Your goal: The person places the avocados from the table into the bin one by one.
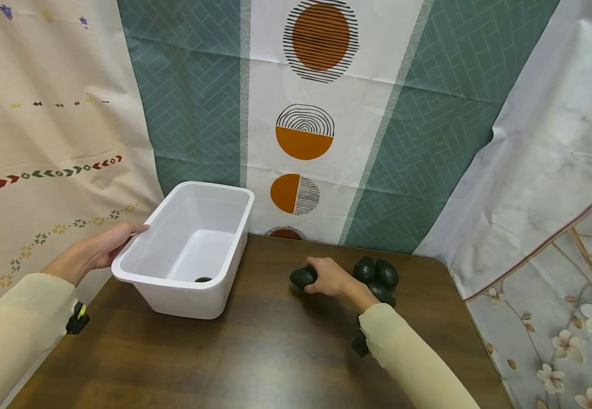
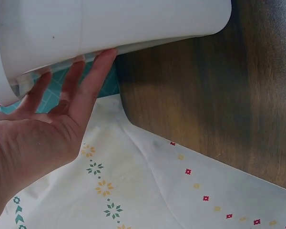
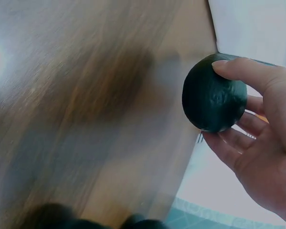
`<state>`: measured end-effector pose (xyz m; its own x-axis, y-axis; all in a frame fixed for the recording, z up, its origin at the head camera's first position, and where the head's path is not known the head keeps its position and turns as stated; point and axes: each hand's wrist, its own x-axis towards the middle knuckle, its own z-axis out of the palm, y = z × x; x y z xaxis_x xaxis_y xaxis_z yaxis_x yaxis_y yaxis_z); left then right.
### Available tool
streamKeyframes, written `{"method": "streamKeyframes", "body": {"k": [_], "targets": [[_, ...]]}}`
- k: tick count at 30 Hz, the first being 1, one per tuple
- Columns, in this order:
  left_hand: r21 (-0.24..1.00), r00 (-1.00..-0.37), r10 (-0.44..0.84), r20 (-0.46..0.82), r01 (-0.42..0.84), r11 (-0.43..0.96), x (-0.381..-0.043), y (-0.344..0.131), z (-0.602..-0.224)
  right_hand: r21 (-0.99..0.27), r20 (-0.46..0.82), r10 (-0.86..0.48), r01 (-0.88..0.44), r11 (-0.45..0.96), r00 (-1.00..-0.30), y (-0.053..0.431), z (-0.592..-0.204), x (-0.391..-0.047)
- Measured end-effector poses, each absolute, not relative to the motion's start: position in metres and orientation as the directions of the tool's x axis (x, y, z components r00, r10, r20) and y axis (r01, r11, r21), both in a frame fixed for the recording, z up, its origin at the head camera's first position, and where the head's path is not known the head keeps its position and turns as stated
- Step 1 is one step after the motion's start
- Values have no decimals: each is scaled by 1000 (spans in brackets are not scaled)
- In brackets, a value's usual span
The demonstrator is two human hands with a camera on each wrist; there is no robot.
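Observation:
A dark green avocado (image 1: 303, 277) is held between the thumb and fingers of my right hand (image 1: 330, 276), over the middle of the table. The right wrist view shows the thumb pressed on one side of the avocado (image 3: 214, 95) and the fingers on the other. My left hand (image 1: 112, 241) grips the left rim of a white plastic bin (image 1: 188, 300), thumb over the edge. In the left wrist view its fingers (image 2: 93, 81) lie along the bin's outer wall. Inside the bin, part of a dark round item (image 1: 203, 279) shows near the front wall, mostly hidden.
Several more avocados (image 1: 387, 274) sit clustered at the right of the brown wooden table (image 1: 275, 352), partly behind my right wrist. A patterned curtain (image 1: 193, 113) hangs along the table's back edge. Other cloths hang at the left and right sides.

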<state>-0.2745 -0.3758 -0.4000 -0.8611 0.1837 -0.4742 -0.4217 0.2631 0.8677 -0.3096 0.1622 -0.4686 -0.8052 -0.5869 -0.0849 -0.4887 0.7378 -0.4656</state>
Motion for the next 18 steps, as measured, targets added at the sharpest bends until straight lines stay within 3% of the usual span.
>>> {"method": "streamKeyframes", "body": {"k": [18], "targets": [[868,-867,170,-469,-417,268,-273,-375,-401,-459,-28,-638,-557,692,-769,127,-460,-308]]}}
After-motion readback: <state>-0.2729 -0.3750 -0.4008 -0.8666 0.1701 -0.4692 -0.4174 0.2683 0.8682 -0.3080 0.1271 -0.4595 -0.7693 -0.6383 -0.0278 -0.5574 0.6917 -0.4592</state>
